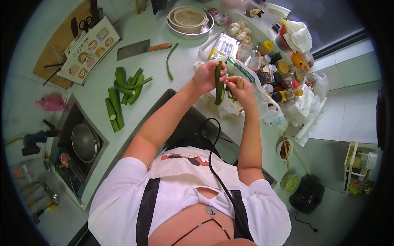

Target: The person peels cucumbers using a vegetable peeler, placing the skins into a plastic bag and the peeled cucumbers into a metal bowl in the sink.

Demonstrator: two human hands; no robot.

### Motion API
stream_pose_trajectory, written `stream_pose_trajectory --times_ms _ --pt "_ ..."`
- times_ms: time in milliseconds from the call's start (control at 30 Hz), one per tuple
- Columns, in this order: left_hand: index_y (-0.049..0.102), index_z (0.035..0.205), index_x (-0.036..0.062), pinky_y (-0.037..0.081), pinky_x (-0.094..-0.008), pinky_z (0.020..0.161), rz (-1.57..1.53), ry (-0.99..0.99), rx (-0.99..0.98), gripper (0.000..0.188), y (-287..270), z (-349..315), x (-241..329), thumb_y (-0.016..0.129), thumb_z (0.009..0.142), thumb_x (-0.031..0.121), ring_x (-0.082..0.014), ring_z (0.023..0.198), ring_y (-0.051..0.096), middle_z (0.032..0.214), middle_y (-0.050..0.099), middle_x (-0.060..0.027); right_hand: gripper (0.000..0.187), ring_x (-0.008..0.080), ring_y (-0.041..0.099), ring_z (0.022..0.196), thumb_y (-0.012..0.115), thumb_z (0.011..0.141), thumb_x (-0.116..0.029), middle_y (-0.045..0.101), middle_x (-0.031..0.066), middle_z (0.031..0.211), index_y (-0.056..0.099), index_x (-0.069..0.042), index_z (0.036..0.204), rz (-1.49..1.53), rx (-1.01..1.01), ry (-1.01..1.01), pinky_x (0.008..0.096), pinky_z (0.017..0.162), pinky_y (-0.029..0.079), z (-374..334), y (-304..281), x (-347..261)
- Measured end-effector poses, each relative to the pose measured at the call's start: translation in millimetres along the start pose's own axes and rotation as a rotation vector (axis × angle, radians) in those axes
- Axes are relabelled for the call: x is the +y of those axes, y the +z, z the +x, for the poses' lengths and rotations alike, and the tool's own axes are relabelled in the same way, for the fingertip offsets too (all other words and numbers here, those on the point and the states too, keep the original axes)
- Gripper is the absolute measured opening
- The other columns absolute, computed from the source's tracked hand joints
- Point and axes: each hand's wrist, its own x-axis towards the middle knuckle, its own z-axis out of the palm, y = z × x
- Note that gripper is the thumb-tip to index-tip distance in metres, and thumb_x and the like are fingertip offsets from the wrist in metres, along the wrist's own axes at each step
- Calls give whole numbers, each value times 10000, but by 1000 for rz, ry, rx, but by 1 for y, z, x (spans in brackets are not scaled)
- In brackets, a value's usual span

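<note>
Two nested colanders [188, 18] in a steel bowl [193, 33] — left hand [205, 77] grips cucumber [220, 84].

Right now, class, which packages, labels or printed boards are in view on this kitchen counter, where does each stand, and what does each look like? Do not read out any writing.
White rectangular board with round cartoon pictures: far left, leaning by the scissors.
Silvery foil packet with green and yellow print: centre back, beside the garlic.
Clear plastic bag with a green label: just behind the hands.
Yellow squeeze bottle: right, among the jars.
</note>
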Motion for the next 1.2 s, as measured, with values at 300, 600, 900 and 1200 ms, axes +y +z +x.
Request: stream_pose_trajectory --times_ms 300,600,900,1200 --pt "481 892 64 385 -341 766 -174 376 -50 177 49 -101 51 388 845 207 -166 677 476 723 463 -37 90 152 527 642 594 777 -139 575 65 714 584 -58 814 -510 331 -259 270 634 429 -35 22 -56" --pt "478 1005 50 374 -315 856 538 1083 836 197 36 -358 74 458 885 205 -201 945 505 929 551 -81 63 70 494 651 583 774 -29 551 6 696 585 -13 835 -100 -225 -191 199 600 406 -33 181 -101" --pt "555 1021 61 362 -220 839 1221 902 1765 215 -20 -551 94 533 807 57 -88 938 491 993 559 -15 122 103 495 636 615 755 -105 572 51 685 596 -31 851 -233 -492 -272 242 627 422 -53 291 -125" --pt "565 936 42 435 -261 695 1296 602 1434 189 -65 -471 107 582 768 129 -137 762 545 809 592 -53 117 94 487 630 609 754 -97 561 34 680 598 -34 852 -265 -323 -97 233 620 419 -71 278 -122"
